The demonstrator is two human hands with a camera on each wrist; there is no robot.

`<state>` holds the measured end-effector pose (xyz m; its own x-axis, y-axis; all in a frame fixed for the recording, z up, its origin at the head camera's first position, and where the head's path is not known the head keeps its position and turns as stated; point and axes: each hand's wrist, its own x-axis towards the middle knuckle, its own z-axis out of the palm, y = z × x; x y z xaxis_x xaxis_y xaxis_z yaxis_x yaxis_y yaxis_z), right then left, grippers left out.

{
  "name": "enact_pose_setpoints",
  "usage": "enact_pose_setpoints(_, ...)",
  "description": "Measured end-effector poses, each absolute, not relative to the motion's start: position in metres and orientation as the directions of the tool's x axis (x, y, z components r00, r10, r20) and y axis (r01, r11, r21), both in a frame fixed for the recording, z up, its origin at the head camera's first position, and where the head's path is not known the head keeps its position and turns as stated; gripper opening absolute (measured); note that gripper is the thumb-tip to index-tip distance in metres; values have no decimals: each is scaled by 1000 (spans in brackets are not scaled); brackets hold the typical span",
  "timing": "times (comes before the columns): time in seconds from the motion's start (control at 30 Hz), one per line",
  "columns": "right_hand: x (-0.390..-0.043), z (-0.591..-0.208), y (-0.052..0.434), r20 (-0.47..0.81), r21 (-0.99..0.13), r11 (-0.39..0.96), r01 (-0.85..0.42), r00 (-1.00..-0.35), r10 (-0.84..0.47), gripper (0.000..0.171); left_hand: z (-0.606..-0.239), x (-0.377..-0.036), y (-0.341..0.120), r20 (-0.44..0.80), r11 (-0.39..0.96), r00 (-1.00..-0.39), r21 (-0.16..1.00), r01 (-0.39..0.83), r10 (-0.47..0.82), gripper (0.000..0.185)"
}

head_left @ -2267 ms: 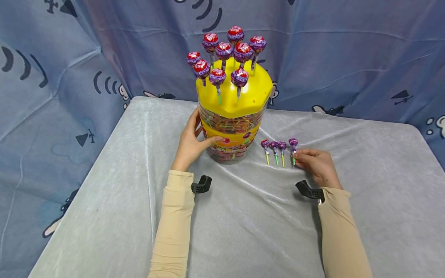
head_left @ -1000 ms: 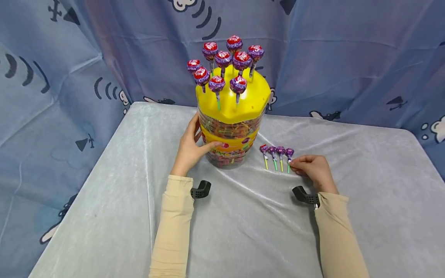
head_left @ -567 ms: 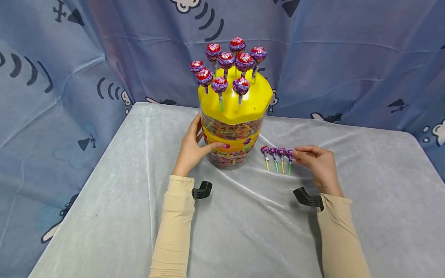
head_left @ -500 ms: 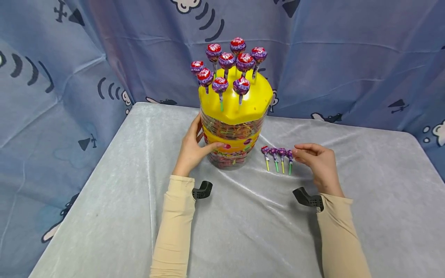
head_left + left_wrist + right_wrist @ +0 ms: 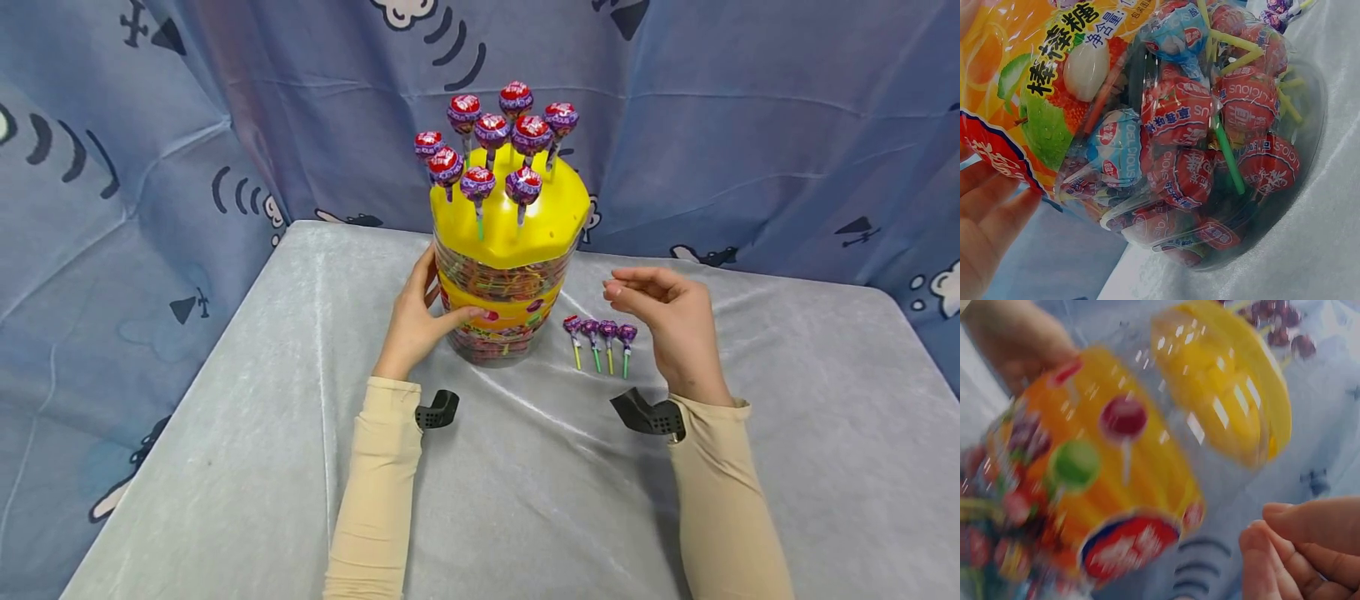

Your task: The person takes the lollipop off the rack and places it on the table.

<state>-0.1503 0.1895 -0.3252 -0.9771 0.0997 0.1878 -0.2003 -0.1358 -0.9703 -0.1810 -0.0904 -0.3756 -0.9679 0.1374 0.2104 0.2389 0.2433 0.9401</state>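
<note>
A clear lollipop jar (image 5: 501,287) with a yellow lid (image 5: 551,221) and a yellow label stands upright on the table. My left hand (image 5: 412,321) grips its left side, thumb across the front label and fingers behind. Several purple-and-red lollipops (image 5: 491,132) stick up out of the lid. Right of the jar lies a row of lollipops (image 5: 608,332) on yellow and green sticks, heads toward the back. Above and right of that row, my right hand (image 5: 675,321) hovers with fingers loosely bent, thumb and index tips near each other and nothing between them. Wrapped lollipops (image 5: 1179,112) fill the jar's lower part.
A pale grey cloth (image 5: 525,500) covers the table. Behind it and on the left hangs a blue patterned curtain (image 5: 735,142), close to the back of the jar. A black wrist camera mount (image 5: 648,412) sits by each sleeve.
My right hand has set the rightmost lollipop against the row, let it go, then lifted away up and left. My left hand has stayed on the jar.
</note>
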Motion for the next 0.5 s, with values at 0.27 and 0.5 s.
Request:
enact_pose_setpoints(0.27, -157, -294, 166, 319, -933, -147, -328, -944, 81, 20, -377, -181, -90, 210, 244, -967, 939, 241, 144, 96)
enact_pose_setpoints(0.5, -162, -275, 151, 356, -916, -159, -368, -929, 99, 22, -376, -180, -90, 219, 235, -965, 940, 249, 146, 96)
